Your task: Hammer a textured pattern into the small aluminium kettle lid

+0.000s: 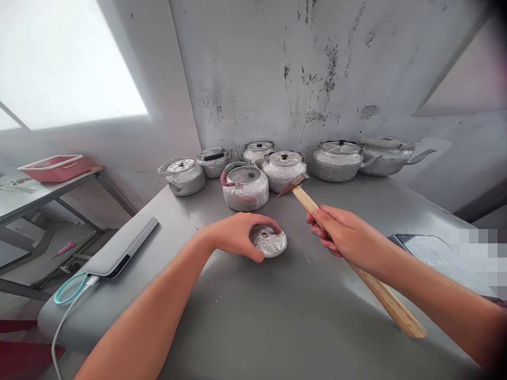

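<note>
— What's the left hand [237, 232] doing?
— Its fingers curl over a small metal lid [269, 241], pinning it flat on the grey table [277, 316].
— And the right hand [344, 236]?
— Clenched round a wooden hammer [348, 253], head raised just beyond the lid, kettles [245, 187] behind it.

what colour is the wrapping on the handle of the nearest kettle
Red and white wrapping on the nearest kettle, seen best in the head view.
</note>
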Demonstrator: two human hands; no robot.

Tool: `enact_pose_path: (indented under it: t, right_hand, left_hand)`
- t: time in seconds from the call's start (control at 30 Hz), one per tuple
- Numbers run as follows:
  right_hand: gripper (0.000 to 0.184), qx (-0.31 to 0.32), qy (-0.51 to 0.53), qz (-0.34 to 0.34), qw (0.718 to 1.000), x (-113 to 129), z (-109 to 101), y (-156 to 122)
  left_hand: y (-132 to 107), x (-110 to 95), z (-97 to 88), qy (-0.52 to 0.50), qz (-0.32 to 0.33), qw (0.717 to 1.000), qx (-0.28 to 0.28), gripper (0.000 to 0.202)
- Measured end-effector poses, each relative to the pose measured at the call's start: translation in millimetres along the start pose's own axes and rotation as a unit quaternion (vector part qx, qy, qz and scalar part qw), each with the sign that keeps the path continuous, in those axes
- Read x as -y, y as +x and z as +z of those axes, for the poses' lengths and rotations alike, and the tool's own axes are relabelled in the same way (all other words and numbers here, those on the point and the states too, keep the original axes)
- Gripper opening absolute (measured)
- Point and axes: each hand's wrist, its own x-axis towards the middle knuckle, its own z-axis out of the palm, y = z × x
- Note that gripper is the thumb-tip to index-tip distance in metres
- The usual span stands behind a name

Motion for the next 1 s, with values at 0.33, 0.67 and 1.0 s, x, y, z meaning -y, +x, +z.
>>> enact_pose_path:
  t: [0.33,0.67,1.0]
  right_hand:
    - [0.029,-0.004,0.019,0.008,1.000,5.3,-2.2,-4.0]
    - [0.035,0.105,0.011,-0.019,0.994,2.3,2.1,-11.4]
    - [0.043,0.086,-0.096,-0.004,0.992,-9.7,2.9,-22.4]
  left_hand:
    - [13.1,19.5,2.1,-0.053,-0.083,0.979,-0.181,0.042]
    - [9.3,23.0,2.0,0.015,-0.052,0.989,-0.134,0.040]
    - [-1.1,6.0,-0.6,0.072,-0.072,0.992,-0.077,0.086]
